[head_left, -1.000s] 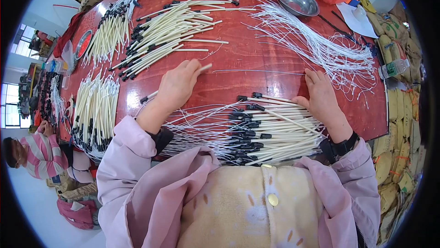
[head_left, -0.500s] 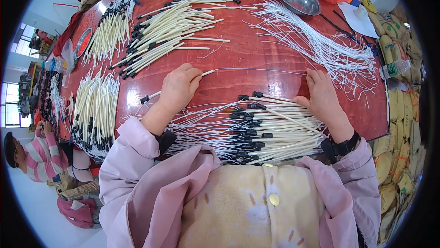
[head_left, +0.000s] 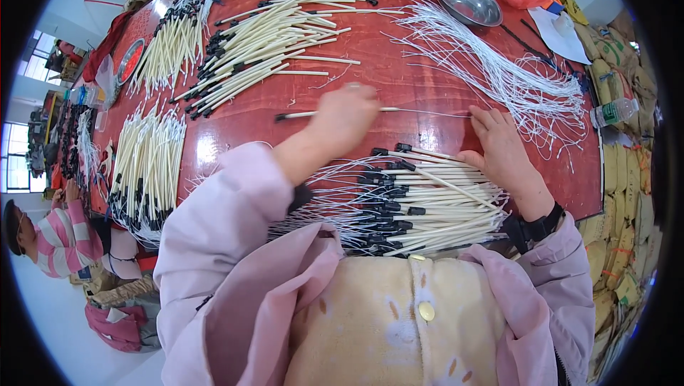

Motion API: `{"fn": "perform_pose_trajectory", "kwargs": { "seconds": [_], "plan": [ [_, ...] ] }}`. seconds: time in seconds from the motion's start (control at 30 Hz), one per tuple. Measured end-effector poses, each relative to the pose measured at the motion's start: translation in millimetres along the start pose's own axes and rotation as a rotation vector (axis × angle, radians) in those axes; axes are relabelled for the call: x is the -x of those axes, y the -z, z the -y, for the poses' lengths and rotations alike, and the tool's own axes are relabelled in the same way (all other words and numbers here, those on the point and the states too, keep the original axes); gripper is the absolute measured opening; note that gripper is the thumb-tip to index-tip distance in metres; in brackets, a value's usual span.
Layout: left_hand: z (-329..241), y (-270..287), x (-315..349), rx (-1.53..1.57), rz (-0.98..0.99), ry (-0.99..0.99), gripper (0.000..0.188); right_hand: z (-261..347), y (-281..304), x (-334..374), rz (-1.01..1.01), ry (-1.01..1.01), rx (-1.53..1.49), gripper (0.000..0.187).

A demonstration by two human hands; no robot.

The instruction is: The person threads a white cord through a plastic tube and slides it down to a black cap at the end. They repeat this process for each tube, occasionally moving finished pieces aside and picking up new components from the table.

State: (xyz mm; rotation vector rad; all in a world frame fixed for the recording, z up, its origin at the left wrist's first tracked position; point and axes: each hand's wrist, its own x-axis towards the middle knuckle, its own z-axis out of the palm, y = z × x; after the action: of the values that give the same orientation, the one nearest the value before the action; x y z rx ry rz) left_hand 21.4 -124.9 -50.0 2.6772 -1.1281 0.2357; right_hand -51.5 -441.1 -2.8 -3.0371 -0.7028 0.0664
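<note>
My left hand, slightly blurred, is closed round a thin cream tube with a black end piece at its left. From the tube's right end a white string runs to my right hand. The right fingertips hold the string against the table, with the thumb spread apart from them. Below the hands lies a pile of similar cream tubes, their black ends and white strings pointing left. Part of the held tube is hidden under my left hand.
On the red table lie more tube bundles at far left and a heap of white strings at right. A metal bowl stands at the back, a plastic bottle at the right edge. Another person sits at left.
My left hand has slid right along with the tube, toward my right hand. The visible string between the hands is shorter. My right hand has barely moved.
</note>
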Motion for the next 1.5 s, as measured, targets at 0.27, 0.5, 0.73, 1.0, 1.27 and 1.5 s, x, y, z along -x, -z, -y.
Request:
{"fn": "perform_pose_trajectory", "kwargs": {
  "seconds": [0.27, 0.5, 0.73, 1.0, 1.27, 1.5],
  "plan": [
    [-76.5, -21.4, -50.4, 0.076, -0.007, -0.121, 0.022, 8.6, -8.6, -19.1, -0.101, 0.275, -0.203, 0.071],
    [3.8, 36.9, 14.3, 0.103, -0.180, 0.420, 0.027, -32.6, -18.2, -32.3, -0.111, 0.114, -0.278, 0.068],
    [27.5, 13.7, 23.4, 0.227, 0.103, 0.465, 0.028, 10.8, -13.8, -59.1, -0.217, 0.158, -0.275, 0.066],
    [8.5, 22.9, 4.8, 0.245, 0.117, 0.432, 0.025, -1.2, -23.5, -69.0, -0.219, 0.197, -0.188, 0.049],
    [-6.9, 23.2, 8.7, 0.632, 0.006, 0.293, 0.024, 0.0, -23.9, -66.7, -0.260, 0.269, -0.175, 0.018],
    [-8.1, 65.3, 42.2, 1.194, 0.334, 0.641, 0.015, 1.6, 2.3, -45.2, -0.361, 0.322, -0.234, 0.010]
  ]
}}
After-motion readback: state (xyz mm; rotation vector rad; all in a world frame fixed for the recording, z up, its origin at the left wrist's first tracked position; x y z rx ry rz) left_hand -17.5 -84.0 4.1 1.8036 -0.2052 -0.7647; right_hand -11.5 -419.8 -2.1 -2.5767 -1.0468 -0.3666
